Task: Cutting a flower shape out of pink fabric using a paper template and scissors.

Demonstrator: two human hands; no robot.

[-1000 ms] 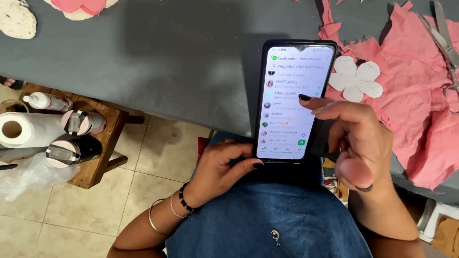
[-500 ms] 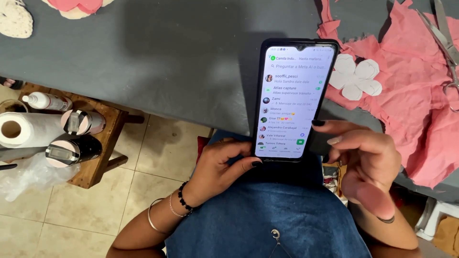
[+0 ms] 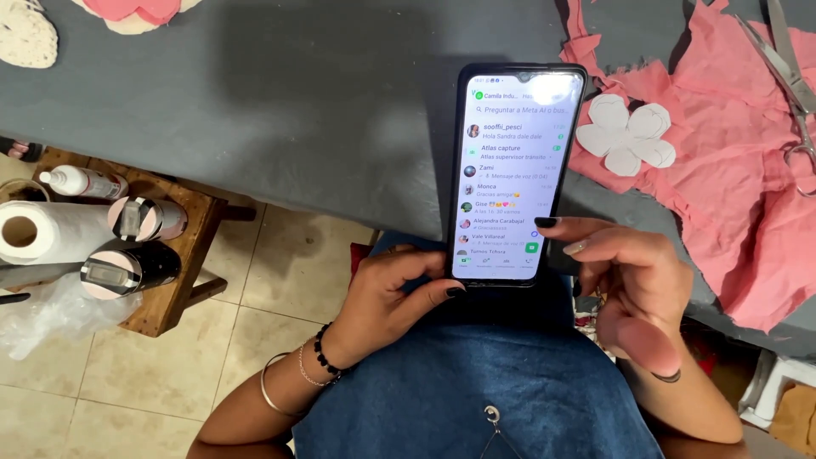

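A black smartphone (image 3: 514,170) with a lit screen showing a list is held upright over the edge of a grey table (image 3: 297,110). My left hand (image 3: 391,293) grips its lower left corner, thumb across the bottom edge. My right hand (image 3: 633,285) hovers at the phone's lower right, fingers bent, fingertips close to the screen's edge. Both hands are above my blue denim lap (image 3: 476,382).
Pink fabric pieces (image 3: 731,195) with a white flower-shaped paper pattern (image 3: 626,136) and scissors (image 3: 786,76) lie on the table's right. A low wooden stool (image 3: 183,255) at left carries a paper towel roll (image 3: 47,231), a bottle and spools.
My right hand slid from behind the phone's right side down and away to its lower right. The list on the screen has scrolled. The left hand has kept its grip.
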